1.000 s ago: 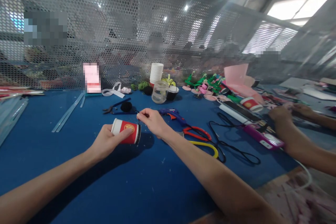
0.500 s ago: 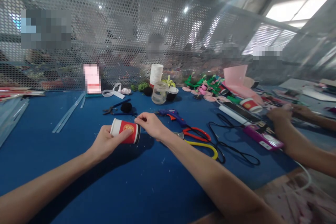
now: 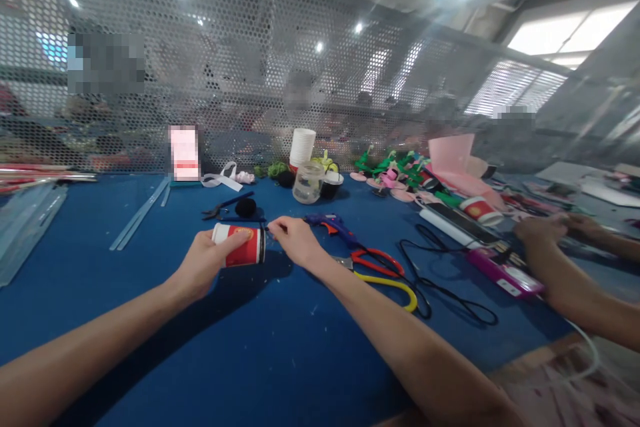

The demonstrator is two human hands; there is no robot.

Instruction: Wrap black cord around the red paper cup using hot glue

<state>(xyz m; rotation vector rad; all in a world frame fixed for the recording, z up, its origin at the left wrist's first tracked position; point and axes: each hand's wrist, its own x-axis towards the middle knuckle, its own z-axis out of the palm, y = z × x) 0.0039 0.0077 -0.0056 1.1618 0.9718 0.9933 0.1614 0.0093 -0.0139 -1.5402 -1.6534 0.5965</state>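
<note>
My left hand is wrapped round a red and white paper cup, held on its side above the blue table. A dark band runs round the cup's right end. Just off that end, my right hand is closed in a pinch; a small dark bit shows at its fingertips, too fine to make out. Behind the cup lie pliers and a black fuzzy ball. Beyond my right hand is a blue glue gun. Scissors with red and yellow handles lie by my right forearm.
A clear jar and stacked paper cups stand at the back. Green and pink craft pieces crowd the back right. A purple power strip with a black cable lies near another person's hand. Clear strips lie left.
My right hand has drawn slightly away from the cup's end, leaving a small gap. The cup has turned a little in my left hand, and the view has shifted slightly.
</note>
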